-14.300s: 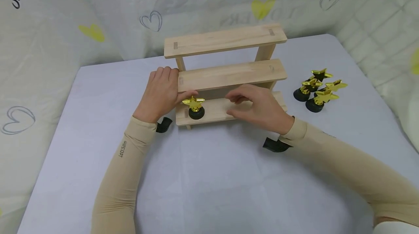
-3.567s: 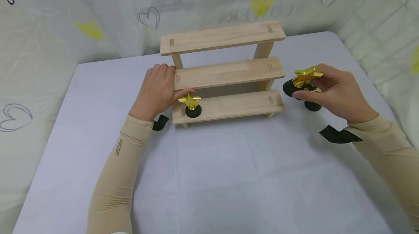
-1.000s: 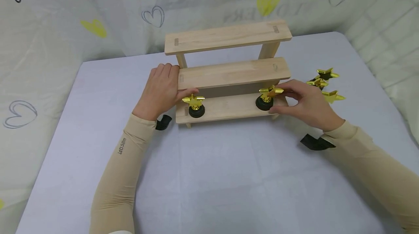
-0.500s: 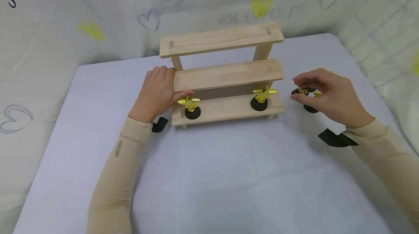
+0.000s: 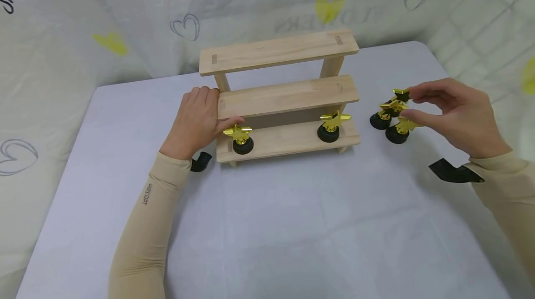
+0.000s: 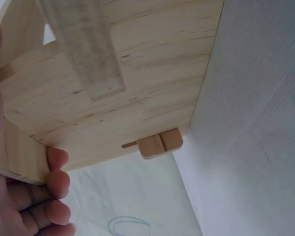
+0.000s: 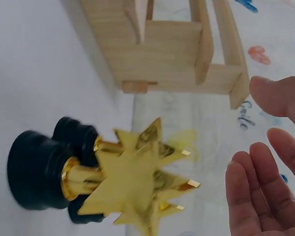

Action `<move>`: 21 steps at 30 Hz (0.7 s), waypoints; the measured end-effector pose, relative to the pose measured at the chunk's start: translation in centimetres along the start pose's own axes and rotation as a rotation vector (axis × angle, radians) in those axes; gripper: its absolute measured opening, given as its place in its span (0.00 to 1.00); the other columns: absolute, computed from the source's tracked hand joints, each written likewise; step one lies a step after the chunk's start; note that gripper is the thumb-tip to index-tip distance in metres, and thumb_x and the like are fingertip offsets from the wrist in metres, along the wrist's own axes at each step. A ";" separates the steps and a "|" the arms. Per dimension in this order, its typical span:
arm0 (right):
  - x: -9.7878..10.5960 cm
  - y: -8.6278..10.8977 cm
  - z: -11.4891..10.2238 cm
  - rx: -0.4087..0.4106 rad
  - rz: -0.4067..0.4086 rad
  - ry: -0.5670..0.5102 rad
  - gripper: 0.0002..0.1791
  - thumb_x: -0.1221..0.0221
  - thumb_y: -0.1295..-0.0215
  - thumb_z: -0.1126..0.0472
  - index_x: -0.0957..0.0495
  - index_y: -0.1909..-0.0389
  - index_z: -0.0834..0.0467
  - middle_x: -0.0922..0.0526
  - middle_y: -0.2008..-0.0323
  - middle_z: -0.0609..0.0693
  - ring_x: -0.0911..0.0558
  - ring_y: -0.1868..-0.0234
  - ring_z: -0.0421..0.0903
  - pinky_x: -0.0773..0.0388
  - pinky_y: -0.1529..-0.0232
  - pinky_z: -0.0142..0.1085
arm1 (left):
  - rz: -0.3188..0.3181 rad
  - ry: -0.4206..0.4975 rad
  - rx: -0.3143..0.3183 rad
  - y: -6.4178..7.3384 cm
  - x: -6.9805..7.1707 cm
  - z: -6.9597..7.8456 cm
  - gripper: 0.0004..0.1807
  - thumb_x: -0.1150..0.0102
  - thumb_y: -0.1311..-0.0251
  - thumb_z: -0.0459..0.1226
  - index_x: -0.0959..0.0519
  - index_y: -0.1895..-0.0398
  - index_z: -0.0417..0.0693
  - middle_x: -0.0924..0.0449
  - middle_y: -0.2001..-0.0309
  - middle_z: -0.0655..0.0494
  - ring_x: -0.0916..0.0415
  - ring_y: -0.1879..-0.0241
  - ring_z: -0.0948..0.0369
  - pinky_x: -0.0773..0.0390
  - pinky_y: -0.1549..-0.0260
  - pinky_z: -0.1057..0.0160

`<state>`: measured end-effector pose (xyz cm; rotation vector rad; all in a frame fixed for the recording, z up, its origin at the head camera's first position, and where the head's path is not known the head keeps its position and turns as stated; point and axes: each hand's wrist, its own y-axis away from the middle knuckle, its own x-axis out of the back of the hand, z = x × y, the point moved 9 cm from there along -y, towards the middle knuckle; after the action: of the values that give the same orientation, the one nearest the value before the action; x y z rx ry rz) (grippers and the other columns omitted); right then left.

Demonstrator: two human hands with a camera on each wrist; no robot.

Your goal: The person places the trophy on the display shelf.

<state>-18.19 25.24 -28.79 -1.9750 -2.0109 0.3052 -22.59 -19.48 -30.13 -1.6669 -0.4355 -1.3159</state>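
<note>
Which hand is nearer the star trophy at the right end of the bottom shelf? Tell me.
Right. The right hand hovers just right of the star trophy, by the trophies on the table; the left hand holds the rack's far left end.

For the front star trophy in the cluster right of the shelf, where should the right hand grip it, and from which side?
Probably a grip on the gold star top of the front star trophy, coming from above and the right, where the right hand hovers open. It stands upright on a round black base, with its neighbours crowded close behind and to the left, so the stem is hard to reach; the star's flat points stick out free.
</note>
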 end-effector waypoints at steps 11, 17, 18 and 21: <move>2.1 1.3 2.3 -0.093 0.044 0.100 0.25 0.32 0.57 0.89 0.21 0.53 0.78 0.12 0.58 0.50 0.13 0.58 0.40 0.19 0.50 0.22 | 0.008 -0.001 -0.011 0.1 0.4 0.1 0.56 0.73 0.41 0.80 0.28 0.60 0.31 0.31 0.72 0.42 0.34 0.70 0.46 0.33 0.68 0.51; 2.7 2.1 3.9 -0.174 0.015 0.106 0.24 0.32 0.52 0.87 0.22 0.51 0.76 0.13 0.56 0.49 0.12 0.57 0.38 0.19 0.52 0.20 | 0.008 0.008 -0.005 0.1 0.4 -0.1 0.56 0.71 0.42 0.80 0.28 0.60 0.31 0.31 0.72 0.42 0.34 0.70 0.45 0.33 0.68 0.50; 2.8 2.2 4.3 -0.194 0.012 0.132 0.24 0.31 0.51 0.86 0.21 0.50 0.75 0.13 0.56 0.47 0.12 0.56 0.37 0.19 0.52 0.20 | 0.008 0.008 -0.007 0.1 0.4 -0.1 0.56 0.71 0.42 0.80 0.28 0.60 0.31 0.31 0.71 0.42 0.34 0.70 0.45 0.33 0.68 0.50; 3.3 2.8 5.6 -0.257 -0.002 0.269 0.24 0.29 0.47 0.80 0.21 0.47 0.70 0.13 0.54 0.42 0.14 0.54 0.32 0.21 0.51 0.17 | 0.006 0.008 -0.011 0.1 0.4 -0.1 0.56 0.70 0.41 0.80 0.28 0.59 0.31 0.30 0.71 0.41 0.34 0.69 0.45 0.33 0.68 0.50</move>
<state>-17.59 28.99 -34.75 -2.0322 -1.9553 -0.2215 -22.42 -19.67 -29.86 -1.6702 -0.4186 -1.3220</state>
